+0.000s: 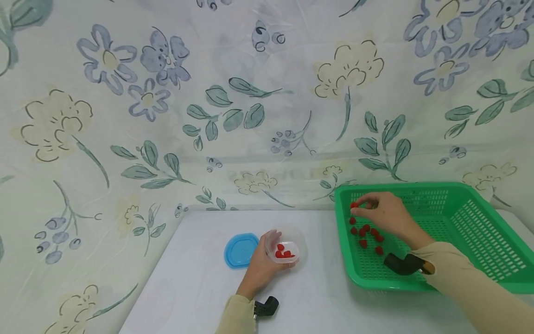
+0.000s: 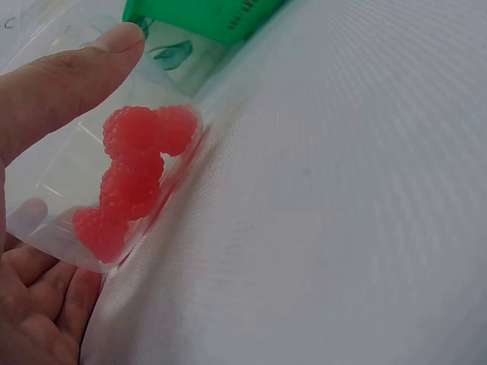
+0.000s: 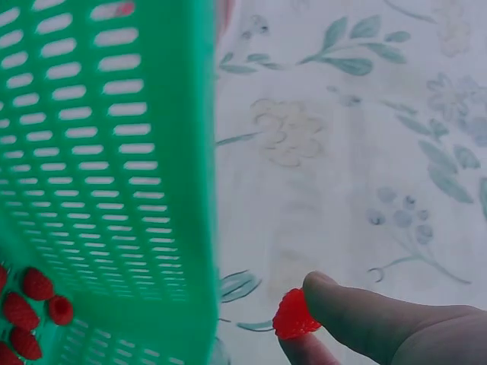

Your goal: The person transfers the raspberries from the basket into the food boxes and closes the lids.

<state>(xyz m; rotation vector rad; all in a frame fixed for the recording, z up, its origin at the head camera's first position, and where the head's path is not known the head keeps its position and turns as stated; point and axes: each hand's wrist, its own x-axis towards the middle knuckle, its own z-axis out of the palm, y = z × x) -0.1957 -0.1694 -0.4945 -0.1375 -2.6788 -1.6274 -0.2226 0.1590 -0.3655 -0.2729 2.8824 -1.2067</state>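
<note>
My left hand (image 1: 263, 264) grips a clear plastic container (image 1: 300, 246) on the white table, thumb on one side and fingers round the other. Several red raspberries (image 2: 131, 179) lie inside at its bottom. Between thumb and fingertip my right hand (image 1: 385, 213) pinches one raspberry (image 3: 295, 315), held up near the left wall of the green basket (image 1: 417, 284). More raspberries (image 1: 363, 232) are scattered over the left part of the basket floor.
A blue lid (image 1: 239, 250) lies on the table (image 1: 183, 292) just left of the container. Behind the table hangs a flower-printed cloth (image 1: 292, 102). The slotted basket fills the right side, its rim standing above the table.
</note>
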